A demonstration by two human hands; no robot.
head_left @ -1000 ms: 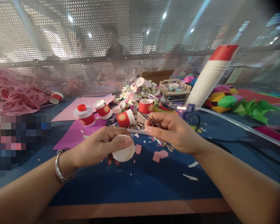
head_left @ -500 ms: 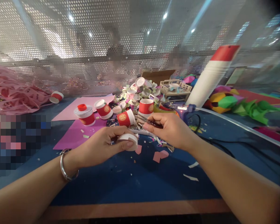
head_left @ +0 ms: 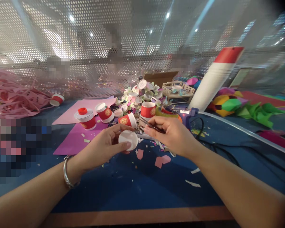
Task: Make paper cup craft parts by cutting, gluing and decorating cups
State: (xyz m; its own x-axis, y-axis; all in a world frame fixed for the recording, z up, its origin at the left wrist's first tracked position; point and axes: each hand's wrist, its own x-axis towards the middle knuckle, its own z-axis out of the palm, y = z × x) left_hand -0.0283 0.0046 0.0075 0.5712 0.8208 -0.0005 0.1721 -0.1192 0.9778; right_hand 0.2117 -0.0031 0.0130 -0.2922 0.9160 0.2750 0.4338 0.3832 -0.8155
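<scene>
My left hand (head_left: 103, 147) grips a small white paper cup (head_left: 127, 139), its round white base turned toward me. My right hand (head_left: 172, 133) holds a pair of scissors (head_left: 149, 124), blades pointing left toward the cup. Both hands hover just above the blue table mat (head_left: 137, 186), close together. Behind them stand several red-and-white paper cups (head_left: 147, 110), one lying on its side (head_left: 128, 120). A silver bangle (head_left: 67, 172) circles my left wrist.
Pink paper sheets (head_left: 83, 106) and purple paper (head_left: 74, 137) lie at left. A glue gun (head_left: 188, 114) with black cord, a tall stack of cups (head_left: 215, 77), a heap of cut pieces (head_left: 142, 93), coloured paper (head_left: 251, 109) and scraps surround the hands. Perforated screen behind.
My left hand lifted the cup a little and turned it, first edge-on, now base toward me again. My right hand with the scissors drifted slightly left toward it.
</scene>
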